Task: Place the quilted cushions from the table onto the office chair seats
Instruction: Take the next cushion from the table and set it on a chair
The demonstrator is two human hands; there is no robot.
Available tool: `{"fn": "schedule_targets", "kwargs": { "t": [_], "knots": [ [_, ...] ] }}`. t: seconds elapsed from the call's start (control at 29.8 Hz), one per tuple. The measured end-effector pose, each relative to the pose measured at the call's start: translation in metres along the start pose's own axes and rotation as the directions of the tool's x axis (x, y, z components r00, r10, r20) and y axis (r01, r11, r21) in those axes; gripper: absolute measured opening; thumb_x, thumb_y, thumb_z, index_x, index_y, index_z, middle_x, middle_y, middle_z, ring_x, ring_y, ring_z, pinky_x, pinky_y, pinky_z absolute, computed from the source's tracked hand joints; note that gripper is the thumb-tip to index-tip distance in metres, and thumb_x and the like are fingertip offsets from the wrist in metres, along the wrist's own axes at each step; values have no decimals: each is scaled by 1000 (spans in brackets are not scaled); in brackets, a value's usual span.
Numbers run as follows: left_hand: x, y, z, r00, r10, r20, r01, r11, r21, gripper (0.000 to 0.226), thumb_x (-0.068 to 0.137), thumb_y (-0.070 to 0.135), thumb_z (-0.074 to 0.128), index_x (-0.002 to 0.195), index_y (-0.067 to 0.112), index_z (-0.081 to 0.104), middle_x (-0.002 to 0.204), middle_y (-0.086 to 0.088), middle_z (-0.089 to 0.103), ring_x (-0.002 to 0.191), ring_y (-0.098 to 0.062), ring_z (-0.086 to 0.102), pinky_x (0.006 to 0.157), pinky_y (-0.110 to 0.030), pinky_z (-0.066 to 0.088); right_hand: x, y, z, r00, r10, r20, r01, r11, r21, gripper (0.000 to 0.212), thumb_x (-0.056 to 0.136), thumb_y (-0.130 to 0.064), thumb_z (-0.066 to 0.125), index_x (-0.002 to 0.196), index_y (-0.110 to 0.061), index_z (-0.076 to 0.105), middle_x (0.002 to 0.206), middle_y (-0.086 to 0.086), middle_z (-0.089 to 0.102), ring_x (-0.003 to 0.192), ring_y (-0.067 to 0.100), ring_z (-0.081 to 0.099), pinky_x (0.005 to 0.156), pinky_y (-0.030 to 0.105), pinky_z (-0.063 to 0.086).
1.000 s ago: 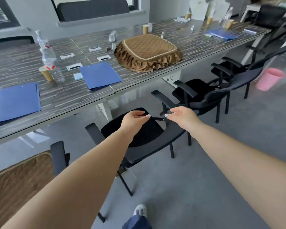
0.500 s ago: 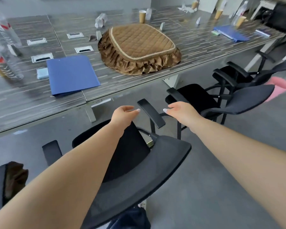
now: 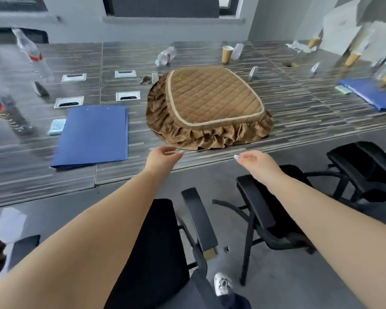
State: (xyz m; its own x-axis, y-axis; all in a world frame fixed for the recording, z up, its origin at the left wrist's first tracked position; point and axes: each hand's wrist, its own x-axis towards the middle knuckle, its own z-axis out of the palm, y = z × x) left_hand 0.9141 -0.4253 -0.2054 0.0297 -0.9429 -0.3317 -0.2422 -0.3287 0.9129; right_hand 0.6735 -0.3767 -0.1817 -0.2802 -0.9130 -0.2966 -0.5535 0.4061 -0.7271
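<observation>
A brown quilted cushion (image 3: 212, 101) with a ruffled skirt lies on the striped table (image 3: 299, 117), close to the front edge. My left hand (image 3: 161, 157) hovers just short of the cushion's front-left ruffle, fingers apart and holding nothing. At the front right of the cushion my right hand (image 3: 254, 161) is out above the table edge, also empty with loose fingers. A black office chair (image 3: 156, 248) with a bare seat stands under my left forearm. A second black chair (image 3: 267, 210) sits beneath my right forearm.
A blue folder (image 3: 94, 134) lies left of the cushion, another blue folder (image 3: 370, 94) far right. Plastic bottles (image 3: 34, 56), paper cups (image 3: 227, 54) and cable ports (image 3: 128, 96) dot the table. A third black chair (image 3: 366, 172) stands at right. My shoe (image 3: 221, 284) is on the grey floor.
I have stepped closer to the table. Both hands have travelled forward from above the chair armrest to the table edge, right in front of the cushion.
</observation>
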Motion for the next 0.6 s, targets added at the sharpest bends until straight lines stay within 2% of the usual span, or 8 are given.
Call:
{"fn": "schedule_targets", "kwargs": {
  "t": [0.13,0.2,0.3,0.4,0.47,0.54,0.6],
  "knots": [
    [61,29,47,994,-32,-106,27,998,-50,34,86,30,69,115,13,62,113,-2,68,103,-16,63,91,-32,51,98,10,-32,1000,-17,25,17,1000,-13,37,87,-42,62,114,-17,64,116,2,66,101,20,60,85,31,44],
    [87,41,68,988,-41,-148,33,998,-56,38,85,27,70,118,10,63,109,-3,68,92,-14,62,79,-27,49,137,11,-46,999,-35,34,35,999,-23,36,85,-44,63,111,-19,66,112,1,67,105,20,61,89,33,44],
    [125,53,93,981,-37,-193,33,999,-22,38,84,25,71,118,10,63,106,-3,69,82,-10,61,66,-21,46,192,13,-64,996,-51,74,53,998,-20,34,86,-39,64,111,-17,64,108,1,65,95,17,59,88,31,45],
    [161,64,107,964,-41,-264,45,999,9,38,84,30,70,118,15,62,111,-1,67,91,-13,61,77,-27,49,250,13,-82,994,-76,76,78,996,-36,30,86,-38,64,110,-19,63,112,1,63,98,18,58,92,33,45],
    [178,68,112,957,-52,-284,66,997,41,38,84,32,70,118,16,62,109,1,65,90,-14,60,78,-27,49,285,13,-92,996,-77,52,81,995,-59,32,86,-40,63,112,-20,63,116,1,63,105,22,58,91,33,45],
    [195,68,117,951,-81,-298,106,992,72,35,85,32,69,116,17,61,107,3,64,78,-11,59,66,-26,49,319,13,-100,996,-80,49,85,992,-93,37,86,-42,63,116,-19,63,120,2,62,108,23,58,86,31,42],
    [215,70,119,937,-97,-337,134,987,89,31,85,31,69,113,18,62,106,3,64,67,-10,54,55,-25,45,351,11,-107,994,-98,55,103,991,-85,39,86,-42,63,117,-19,61,122,4,62,104,24,60,88,34,45]
  ]
}}
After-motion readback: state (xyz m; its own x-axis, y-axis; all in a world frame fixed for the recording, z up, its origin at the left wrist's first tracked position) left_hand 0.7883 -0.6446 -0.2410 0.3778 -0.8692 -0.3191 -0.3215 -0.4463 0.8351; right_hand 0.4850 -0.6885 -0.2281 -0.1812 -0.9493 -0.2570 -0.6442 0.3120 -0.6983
